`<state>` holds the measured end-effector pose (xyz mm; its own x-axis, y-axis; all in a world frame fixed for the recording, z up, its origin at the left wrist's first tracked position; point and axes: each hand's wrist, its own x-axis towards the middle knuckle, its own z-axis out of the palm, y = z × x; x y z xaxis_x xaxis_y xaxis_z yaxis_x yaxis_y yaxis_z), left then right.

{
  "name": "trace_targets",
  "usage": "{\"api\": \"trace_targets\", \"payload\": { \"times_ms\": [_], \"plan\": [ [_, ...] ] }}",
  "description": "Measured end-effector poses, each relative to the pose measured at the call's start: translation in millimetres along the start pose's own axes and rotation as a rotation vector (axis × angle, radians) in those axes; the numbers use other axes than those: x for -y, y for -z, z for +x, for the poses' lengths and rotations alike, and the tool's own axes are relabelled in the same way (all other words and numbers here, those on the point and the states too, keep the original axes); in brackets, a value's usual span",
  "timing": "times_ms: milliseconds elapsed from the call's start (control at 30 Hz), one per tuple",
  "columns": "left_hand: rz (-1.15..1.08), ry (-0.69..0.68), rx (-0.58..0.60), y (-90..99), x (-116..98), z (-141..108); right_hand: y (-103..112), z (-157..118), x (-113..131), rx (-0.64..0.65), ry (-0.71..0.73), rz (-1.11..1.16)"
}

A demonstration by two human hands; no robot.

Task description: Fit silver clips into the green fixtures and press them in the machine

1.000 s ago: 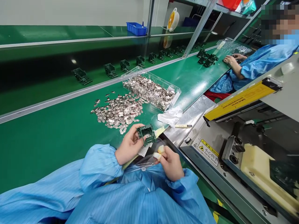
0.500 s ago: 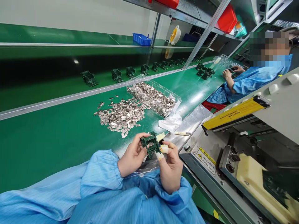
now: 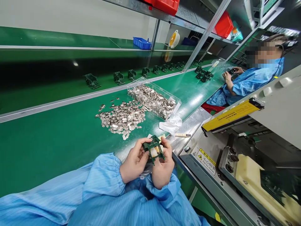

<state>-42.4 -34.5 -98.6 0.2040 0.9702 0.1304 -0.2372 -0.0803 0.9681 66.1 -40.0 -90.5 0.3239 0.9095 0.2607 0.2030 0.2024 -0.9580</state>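
Between my two hands is a dark green plastic frame (image 3: 154, 142) with an open middle, held above the near edge of the bench. My left hand (image 3: 134, 160) grips its left side between thumb and fingers. My right hand (image 3: 162, 168) is closed on the right side, with pale-wrapped fingertips showing through the frame's opening. Whether a small part sits between those fingers I cannot tell. Beyond the hands, a loose pile of small silvery metal plates (image 3: 123, 117) lies on the green bench top (image 3: 58, 138). Behind it, a clear plastic tray (image 3: 175, 110) holds more of them.
Several green frames (image 3: 118, 78) stand in a row along the back ledge, and more lie heaped (image 3: 203, 74) farther right. A white cloth (image 3: 171, 125) and a pen-like stick (image 3: 182, 135) lie ahead. At right stands a machine with a yellow bar (image 3: 232, 114); beyond it a co-worker (image 3: 249, 80) sits.
My right hand has moved left and in closer to the green frame, its wrapped fingertips now inside the opening. The frame has turned slightly; my left hand keeps its grip.
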Motion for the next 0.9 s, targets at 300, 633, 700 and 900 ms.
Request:
{"api": "trace_targets", "payload": {
  "times_ms": [300, 633, 700, 900],
  "plan": [
    [0.000, 0.029, 0.051, 2.1, -9, 0, 20, 2, -10, 0.116, -0.106, 0.399],
    [0.355, 0.210, 0.782, -44.7, -62, 32, 149, -7, 8, 0.365, 0.151, 0.113],
    [0.387, 0.169, 0.998, -72.3, -71, 54, 182, -15, 12, 0.212, 0.151, 0.148],
    [0.529, -0.374, 0.887, -202.2, -71, 103, 284, -31, 29, -0.838, 0.304, 0.033]
  ]
}}
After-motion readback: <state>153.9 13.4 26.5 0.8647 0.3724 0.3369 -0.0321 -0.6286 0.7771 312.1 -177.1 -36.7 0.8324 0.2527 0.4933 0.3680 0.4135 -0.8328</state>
